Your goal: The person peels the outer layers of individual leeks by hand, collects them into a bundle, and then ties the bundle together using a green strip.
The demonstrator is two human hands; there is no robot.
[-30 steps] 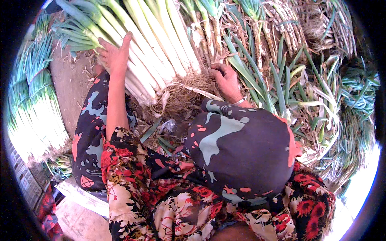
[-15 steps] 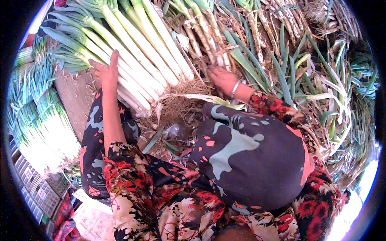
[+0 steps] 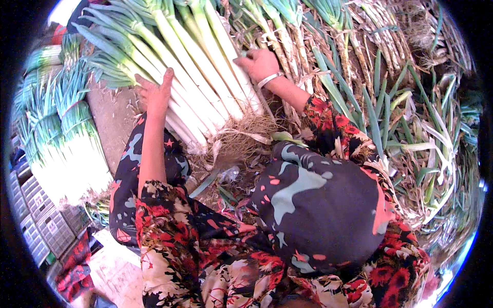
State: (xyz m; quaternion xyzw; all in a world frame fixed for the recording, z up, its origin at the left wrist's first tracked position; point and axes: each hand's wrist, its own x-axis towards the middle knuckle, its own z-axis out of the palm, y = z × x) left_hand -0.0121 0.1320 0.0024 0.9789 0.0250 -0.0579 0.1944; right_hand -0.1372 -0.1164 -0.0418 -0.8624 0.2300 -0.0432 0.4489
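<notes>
A thick pile of long green onions (image 3: 197,77) lies slanting in front of me, green tops far left and brown roots (image 3: 239,131) toward my knees. My left hand (image 3: 154,95) rests against the left side of the pile, thumb raised and apart from the fingers; some fingertips are hidden by the stalks. On the opposite side, my right hand (image 3: 261,66) touches the outermost white stalk with the thumb side. Its other fingers are bent and partly hidden. A pale bangle (image 3: 270,79) circles the right wrist.
Tied green onion bundles (image 3: 77,149) stand at the left, above grey plastic crates (image 3: 51,226). Untrimmed onions with dry, soiled stems (image 3: 354,56) lie at the far right. Loose leaves and peelings (image 3: 411,149) heap up beside my right knee. A clear plastic scrap (image 3: 228,174) lies between my legs.
My right hand has moved up and left, from the dry litter beside the roots to the side of the white stalks. The left hand keeps its place on the pile. The view has shifted slightly.
</notes>
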